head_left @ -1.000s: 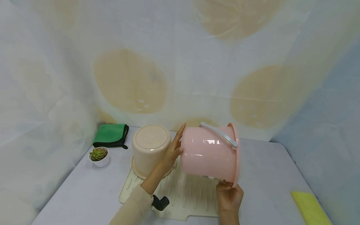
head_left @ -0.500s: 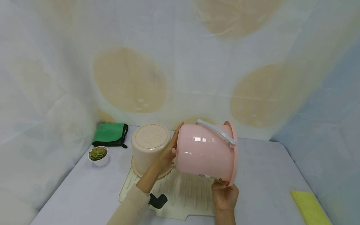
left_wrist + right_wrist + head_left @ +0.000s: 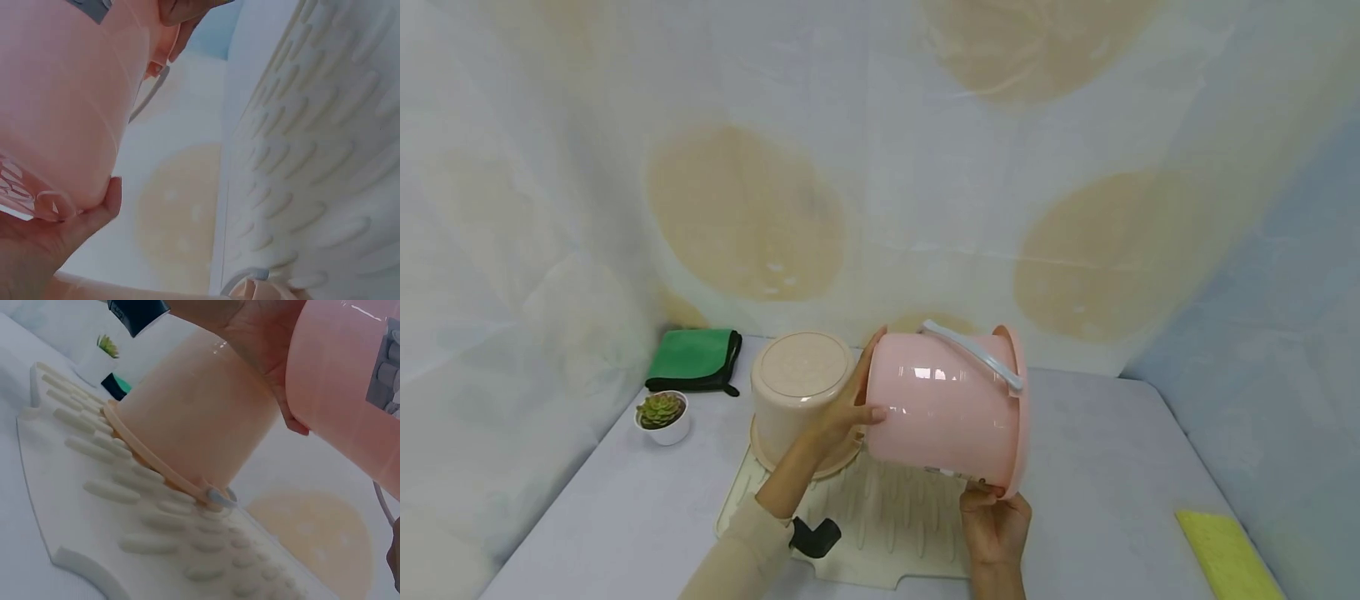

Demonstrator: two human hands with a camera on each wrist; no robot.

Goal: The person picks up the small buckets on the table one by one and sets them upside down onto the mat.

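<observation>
Both hands hold a shiny pink bucket (image 3: 943, 404) on its side above the draining tray, its mouth facing right and its grey handle (image 3: 973, 354) folded along the upper side. My left hand (image 3: 838, 421) holds the base end, thumb on the wall and fingers against the bottom. Below the mouth, my right hand (image 3: 996, 529) grips the rim from underneath. A picture label (image 3: 384, 372) shows on the bucket's underside in the right wrist view. A beige bucket (image 3: 801, 392) stands upside down on the tray just left of my left hand.
The cream ribbed draining tray (image 3: 887, 533) lies at the table's front middle. A folded green towel (image 3: 692, 354) and a potted succulent (image 3: 662, 417) are at the left. A yellow cloth (image 3: 1228, 554) lies near the right edge. Patterned curtains rise behind and at the sides.
The pink bucket and both hands have shifted slightly left, towards the beige bucket. My left thumb now reaches further onto the pink bucket's wall.
</observation>
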